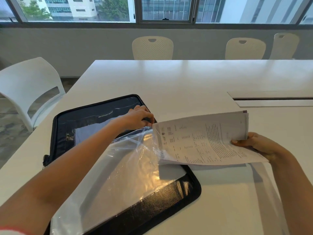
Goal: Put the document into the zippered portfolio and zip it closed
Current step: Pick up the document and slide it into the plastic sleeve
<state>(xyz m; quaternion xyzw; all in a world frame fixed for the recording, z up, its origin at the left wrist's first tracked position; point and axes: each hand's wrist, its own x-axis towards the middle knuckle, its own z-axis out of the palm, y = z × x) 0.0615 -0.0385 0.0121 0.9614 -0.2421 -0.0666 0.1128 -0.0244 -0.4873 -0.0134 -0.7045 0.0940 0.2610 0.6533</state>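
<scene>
A black zippered portfolio (171, 199) lies open on the white table, its far half marked "IMPORTANT PAPER". A clear plastic sleeve (128, 168) covers its near half. My left hand (139, 117) pinches the sleeve's top edge near the portfolio's right rim and lifts it. My right hand (254, 143) grips the right end of a printed document (203, 141), a thick stack of sheets. The document's left end sits at the sleeve's raised mouth, partly under the plastic.
The white table (186, 78) stretches far and right, with a cable slot (272, 98) at the right. A white chair (28, 89) stands at the left edge. Three cream chairs (152, 48) line the far side under the windows.
</scene>
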